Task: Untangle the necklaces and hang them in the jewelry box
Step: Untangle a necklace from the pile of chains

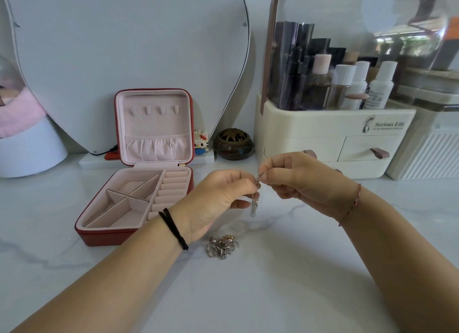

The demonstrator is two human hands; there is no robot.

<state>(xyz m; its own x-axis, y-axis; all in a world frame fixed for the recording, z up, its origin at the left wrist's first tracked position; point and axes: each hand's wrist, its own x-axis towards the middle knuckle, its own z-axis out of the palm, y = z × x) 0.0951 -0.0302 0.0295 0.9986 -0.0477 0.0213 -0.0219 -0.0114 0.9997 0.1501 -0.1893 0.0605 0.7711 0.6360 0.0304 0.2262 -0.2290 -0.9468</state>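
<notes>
Pinching one silver chain point(255, 203) at its top, the left hand point(221, 198) and right hand point(300, 181) hold it above the marble counter point(273, 295); both hands' fingers are curled on it and the rest dangles. One tangled heap of necklaces point(221, 248) lies on the counter beside the left wrist. One red jewelry box point(99, 235) stands open at left, with four hooks point(155, 110) in its upright lid.
</notes>
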